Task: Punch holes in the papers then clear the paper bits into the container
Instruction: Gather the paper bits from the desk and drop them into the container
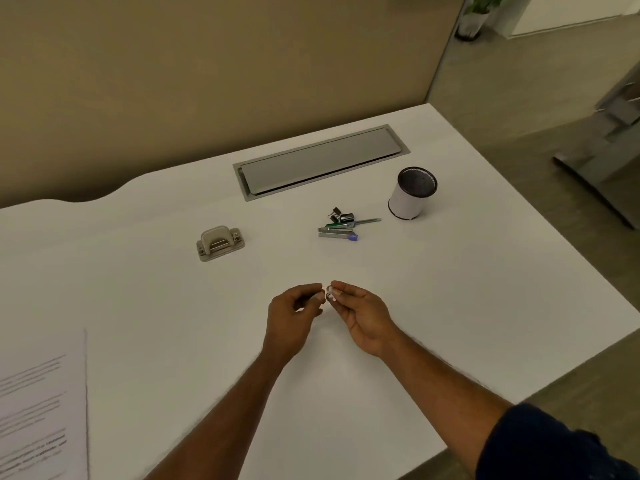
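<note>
Desk (138, 289), white, with a wavy far edge, set against a beige partition (207, 81).

- Left hand (292, 317) and right hand (363, 317): fingertips meeting above mid-desk, both pinching small white paper bits (330, 293) between thumb and forefinger.
- Hole punch (220, 242): grey, beyond the left hand.
- Stapler (337, 232) and binder clips (341, 215): straight ahead of the hands.
- Container (412, 194): white cylinder with a dark rim, upright, beyond and right of the right hand.
- Cable hatch (320, 161): grey, closed, farthest back.
- Papers (41, 410): printed, left of the left forearm.
- Floor (502, 98): grey, off the right side, with a potted plant (479, 12) far away.
</note>
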Available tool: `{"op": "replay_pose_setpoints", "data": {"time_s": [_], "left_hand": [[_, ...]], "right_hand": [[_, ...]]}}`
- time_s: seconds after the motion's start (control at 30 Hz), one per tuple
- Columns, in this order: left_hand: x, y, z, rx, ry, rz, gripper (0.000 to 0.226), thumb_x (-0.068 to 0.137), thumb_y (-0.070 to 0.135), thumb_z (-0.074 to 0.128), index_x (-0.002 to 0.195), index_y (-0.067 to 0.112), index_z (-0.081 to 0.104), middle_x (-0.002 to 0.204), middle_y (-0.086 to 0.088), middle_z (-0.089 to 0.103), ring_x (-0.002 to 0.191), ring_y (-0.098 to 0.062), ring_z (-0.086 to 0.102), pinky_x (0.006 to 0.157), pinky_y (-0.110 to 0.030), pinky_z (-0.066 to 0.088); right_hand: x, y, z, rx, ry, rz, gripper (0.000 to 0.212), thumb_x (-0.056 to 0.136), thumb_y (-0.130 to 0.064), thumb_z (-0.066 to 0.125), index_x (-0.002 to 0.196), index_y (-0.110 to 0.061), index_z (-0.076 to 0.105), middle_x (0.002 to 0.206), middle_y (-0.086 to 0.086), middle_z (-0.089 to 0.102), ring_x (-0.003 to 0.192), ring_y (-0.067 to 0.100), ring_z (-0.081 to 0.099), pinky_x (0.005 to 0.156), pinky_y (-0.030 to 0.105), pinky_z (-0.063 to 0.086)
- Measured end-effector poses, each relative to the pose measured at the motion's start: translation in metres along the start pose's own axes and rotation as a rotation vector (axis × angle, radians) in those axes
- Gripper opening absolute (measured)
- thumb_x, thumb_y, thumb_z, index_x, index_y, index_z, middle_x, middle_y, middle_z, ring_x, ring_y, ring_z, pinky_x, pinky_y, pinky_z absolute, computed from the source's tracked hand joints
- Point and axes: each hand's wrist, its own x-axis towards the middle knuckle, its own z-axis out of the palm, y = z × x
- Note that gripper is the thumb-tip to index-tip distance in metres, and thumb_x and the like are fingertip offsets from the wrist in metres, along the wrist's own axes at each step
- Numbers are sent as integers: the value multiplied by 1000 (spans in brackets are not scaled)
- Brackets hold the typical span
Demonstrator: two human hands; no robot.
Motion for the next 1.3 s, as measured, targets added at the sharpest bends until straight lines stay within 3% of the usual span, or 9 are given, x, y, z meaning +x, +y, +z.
{"op": "replay_pose_setpoints", "data": {"time_s": [0.17,0.3,0.43,0.6,0.77,0.87,1.0,1.17,1.3], "left_hand": [[30,11,27,88,-10,1,19,92,12,65,110,14,71,101,-3,74,94,-18,70,81,-32,59],[56,10,48,295,-2,54,24,89,23,69,113,20,70,112,5,71,99,-6,66,78,-9,50],[82,5,63,458,-64,84,43,86,37,70,125,22,61,128,4,61,116,-13,58,95,-27,48],[108,-5,76,888,-142,215,70,85,59,62,142,21,45,152,-1,40,139,-20,37,113,-41,34],[123,-17,92,1199,-215,418,79,87,70,43,149,23,32,159,-4,25,148,-23,20,119,-46,19],[127,-25,100,1313,-211,441,80,88,73,30,150,23,30,163,-7,17,151,-25,11,120,-50,11],[125,-36,105,1349,-211,444,81,90,76,24,151,23,28,164,-8,7,152,-24,0,120,-53,6],[123,-40,106,1357,-215,448,79,91,74,27,150,22,31,164,-8,9,152,-23,1,120,-53,8],[123,-40,105,1364,-219,448,80,92,74,25,151,21,30,164,-8,9,152,-23,3,120,-53,7]], "right_hand": [[19,-53,-6,150,31,-25,17,88,8,57,96,0,69,93,13,74,85,19,73,77,23,59],[40,-104,-18,190,59,-97,16,88,9,57,94,1,69,92,13,73,82,17,71,77,22,59],[65,-152,-30,172,87,-199,16,89,10,55,94,1,67,88,10,71,76,13,71,76,20,58],[96,-204,-42,29,118,-323,15,88,10,57,91,-1,67,88,9,70,80,14,68,77,19,58],[131,-237,-55,-320,255,-424,20,83,7,67,103,7,68,96,18,68,87,21,64,80,24,57],[149,-250,-63,-796,368,-578,16,83,-1,70,98,-1,74,99,16,73,88,18,66,83,24,54],[162,-260,-66,-1273,362,-711,16,86,-2,63,95,-4,76,99,12,75,93,18,68,80,11,44],[171,-264,-63,-1495,304,-708,18,89,-3,61,100,-5,75,106,11,73,98,23,66,91,29,52],[168,-265,-60,-1544,310,-738,15,86,-5,64,95,-11,75,102,7,73,94,20,66,87,31,55]]}}
